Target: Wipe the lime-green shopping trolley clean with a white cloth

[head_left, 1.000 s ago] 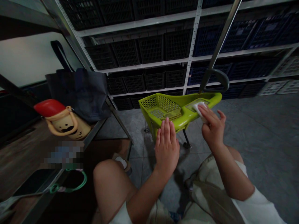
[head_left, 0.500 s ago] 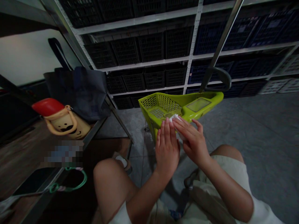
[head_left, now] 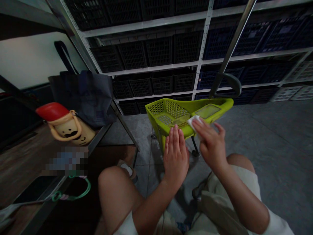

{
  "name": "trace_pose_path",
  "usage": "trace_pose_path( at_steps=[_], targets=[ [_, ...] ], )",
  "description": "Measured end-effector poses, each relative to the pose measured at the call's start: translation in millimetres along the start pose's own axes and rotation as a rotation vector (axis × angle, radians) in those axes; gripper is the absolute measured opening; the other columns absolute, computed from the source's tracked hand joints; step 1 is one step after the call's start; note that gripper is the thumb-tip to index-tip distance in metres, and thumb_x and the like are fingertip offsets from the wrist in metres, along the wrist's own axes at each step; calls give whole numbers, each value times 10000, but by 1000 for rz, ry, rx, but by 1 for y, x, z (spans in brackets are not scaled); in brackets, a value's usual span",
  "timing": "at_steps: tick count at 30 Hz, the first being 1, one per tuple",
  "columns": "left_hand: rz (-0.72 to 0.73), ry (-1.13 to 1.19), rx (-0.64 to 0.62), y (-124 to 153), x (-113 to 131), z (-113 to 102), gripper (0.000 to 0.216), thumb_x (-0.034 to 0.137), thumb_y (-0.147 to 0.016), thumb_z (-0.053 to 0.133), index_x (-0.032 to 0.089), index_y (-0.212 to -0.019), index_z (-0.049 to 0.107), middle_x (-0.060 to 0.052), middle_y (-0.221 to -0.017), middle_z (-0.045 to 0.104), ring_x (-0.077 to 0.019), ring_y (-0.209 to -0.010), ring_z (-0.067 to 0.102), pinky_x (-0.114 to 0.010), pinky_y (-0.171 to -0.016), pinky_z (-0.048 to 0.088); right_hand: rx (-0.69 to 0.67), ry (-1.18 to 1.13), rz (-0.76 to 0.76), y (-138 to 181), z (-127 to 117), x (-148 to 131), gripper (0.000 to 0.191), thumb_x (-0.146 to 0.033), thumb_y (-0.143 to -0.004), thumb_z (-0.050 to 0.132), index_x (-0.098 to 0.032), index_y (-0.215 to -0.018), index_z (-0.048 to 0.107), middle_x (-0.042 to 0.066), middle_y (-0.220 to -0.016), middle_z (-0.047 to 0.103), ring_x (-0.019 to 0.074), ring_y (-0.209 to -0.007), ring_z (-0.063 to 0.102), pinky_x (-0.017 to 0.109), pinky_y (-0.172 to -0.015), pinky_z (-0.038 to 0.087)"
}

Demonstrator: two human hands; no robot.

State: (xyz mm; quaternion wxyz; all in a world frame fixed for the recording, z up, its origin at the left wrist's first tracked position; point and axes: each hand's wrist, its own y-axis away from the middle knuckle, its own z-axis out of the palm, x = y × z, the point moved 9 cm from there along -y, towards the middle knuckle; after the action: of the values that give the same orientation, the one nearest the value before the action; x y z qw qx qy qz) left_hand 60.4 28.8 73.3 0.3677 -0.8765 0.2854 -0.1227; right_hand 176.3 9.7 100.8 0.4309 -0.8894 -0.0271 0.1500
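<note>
A lime-green plastic shopping cart (head_left: 212, 109) with a perforated basket stands in front of me. My left hand (head_left: 175, 155) lies flat against the cart's near rim, its fingers stretched out side by side. In my right hand (head_left: 211, 143) is a small white wipe (head_left: 194, 120), pressed under the fingertips on the cart's rim, just right of the basket opening. The underside of the wipe is hidden. A grey upright pole (head_left: 230, 49) with a dark curved handle (head_left: 231, 83) rises behind the cart's far end.
Racks (head_left: 156, 24) of dark crates run along the back. On the left table are a navy tote bag (head_left: 85, 98), a red-capped bottle in a cartoon-face holder (head_left: 70, 129), and a phone (head_left: 34, 188) with a green cord (head_left: 79, 195). My knees flank the cart's near side.
My right hand has slid right along the cart's rim with the white wipe, away from my left hand. The left hand has stayed nearly in place.
</note>
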Motion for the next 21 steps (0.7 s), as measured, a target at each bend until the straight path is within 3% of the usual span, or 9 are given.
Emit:
trace_pose_path(
  at_steps=[3, 7, 12, 18, 21],
  targets=[
    [-10, -27, 24, 1, -2, -1, 610, 195, -963, 422, 29, -1534, 286, -185, -1579, 400, -244, -1504, 304, -404, -1198, 355, -78, -98, -116, 8, 10, -42, 782, -24, -779, 422, -290, -1514, 388, 70, -1467, 566, 229, -1412, 471, 462, -1148, 294],
    [-2, -17, 3, 1, -4, 0, 621, 225, -959, 450, 36, -1531, 301, -188, -1585, 389, -245, -1506, 301, -400, -1200, 348, -76, -126, -154, 9, 9, -45, 810, -9, -760, 403, -312, -1511, 384, 52, -1460, 576, 226, -1393, 494, 485, -1169, 236],
    [18, -12, -26, 0, -4, -1, 636, 207, -948, 485, 25, -1529, 301, -196, -1594, 362, -253, -1513, 284, -414, -1204, 344, -92, -75, -192, 3, 7, -14, 752, -33, -765, 415, -303, -1466, 448, 47, -1453, 584, 232, -1380, 509, 512, -1180, 196],
    [24, -7, -53, -1, -2, -1, 684, 224, -939, 514, 19, -1541, 263, -204, -1608, 317, -272, -1516, 270, -446, -1205, 343, 148, 52, 111, -7, -14, 70, 663, -57, -750, 417, -290, -1349, 583, 62, -1405, 623, 268, -1345, 547, 563, -1135, 266],
    [12, 2, -41, 0, -1, 0, 681, 222, -941, 508, 15, -1541, 261, -207, -1606, 323, -274, -1516, 267, -441, -1205, 343, 157, 60, 128, -5, -13, 50, 682, -54, -746, 430, -282, -1373, 568, 81, -1410, 616, 286, -1354, 536, 571, -1116, 295]
  ],
)
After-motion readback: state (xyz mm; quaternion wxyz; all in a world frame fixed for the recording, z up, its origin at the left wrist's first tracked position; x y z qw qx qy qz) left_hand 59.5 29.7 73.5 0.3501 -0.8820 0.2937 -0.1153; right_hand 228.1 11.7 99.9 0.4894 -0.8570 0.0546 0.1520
